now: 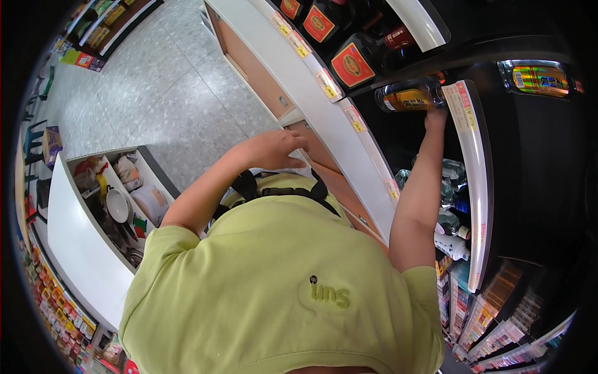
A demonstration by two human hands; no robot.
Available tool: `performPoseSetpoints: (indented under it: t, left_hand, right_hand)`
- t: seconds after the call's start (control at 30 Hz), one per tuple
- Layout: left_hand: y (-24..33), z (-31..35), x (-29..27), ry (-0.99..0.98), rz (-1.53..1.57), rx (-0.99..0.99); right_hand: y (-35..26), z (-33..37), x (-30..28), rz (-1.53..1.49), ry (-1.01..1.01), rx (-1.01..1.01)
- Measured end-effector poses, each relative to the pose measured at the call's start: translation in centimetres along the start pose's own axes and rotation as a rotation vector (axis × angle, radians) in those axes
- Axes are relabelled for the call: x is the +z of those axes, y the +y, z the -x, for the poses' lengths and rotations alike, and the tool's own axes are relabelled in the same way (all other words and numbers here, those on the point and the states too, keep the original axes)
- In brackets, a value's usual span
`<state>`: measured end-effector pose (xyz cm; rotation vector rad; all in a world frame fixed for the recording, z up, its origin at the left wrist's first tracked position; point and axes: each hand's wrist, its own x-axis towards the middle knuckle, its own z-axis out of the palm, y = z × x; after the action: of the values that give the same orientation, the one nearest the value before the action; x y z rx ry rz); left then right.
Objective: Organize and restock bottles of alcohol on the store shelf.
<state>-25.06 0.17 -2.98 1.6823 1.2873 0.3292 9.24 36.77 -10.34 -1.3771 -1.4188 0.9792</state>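
My right arm reaches in between two shelves, and my right hand [436, 118] is at a dark glass bottle [408, 98] with a gold and black label. The fingers wrap behind the bottle and are mostly hidden by it and the upper shelf's edge. The bottle appears tilted over from this view. My left hand [274, 149] is held in front of my waist, fingers loosely bent and apart, with nothing in it. It is close to the white front of the lower shelf [268, 59].
Square dark bottles with red labels [354, 64] stand farther along the shelf. Another gold-labelled bottle [537, 79] is on the upper shelf [464, 106]. Clear bottles [450, 177] are beside my right forearm. To my left, an open-topped white cabinet [81, 212] holds a white ladle [117, 206] and bags.
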Motion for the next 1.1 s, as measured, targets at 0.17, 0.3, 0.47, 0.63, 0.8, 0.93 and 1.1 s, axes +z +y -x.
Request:
performPoseSetpoints:
  t: [0.17,0.3,0.47,0.63,0.8,0.93,1.1]
  left_hand:
    - [-0.5,0.3,0.5,0.011,-0.003,0.008]
    - [-0.3,0.1,0.5,0.023,0.017,0.016]
    - [-0.1,0.1,0.4,0.014,0.014,-0.005]
    - [0.1,-0.9,0.4,-0.029,-0.015,0.030]
    - [0.2,-1.0,0.7,-0.054,0.009,0.037]
    - [0.0,-0.8,0.7,-0.053,0.002,0.025]
    - [-0.2,-0.4,0.8,-0.042,-0.004,0.010]
  right_hand:
    - [-0.8,0.6,-0.5,0.244,0.028,-0.036]
    - [-4.0,4.6,-0.1,0.436,0.213,-0.227]
    - [-7.8,15.2,3.4,-0.162,0.237,-0.085]
    - [-6.1,17.4,5.1,0.068,0.002,-0.135]
    - [-7.2,16.2,6.9,0.283,0.027,-0.040]
    - [-6.6,15.5,6.9,0.339,0.051,-0.069]
    - [-6.0,15.0,7.3,0.321,0.106,-0.103]
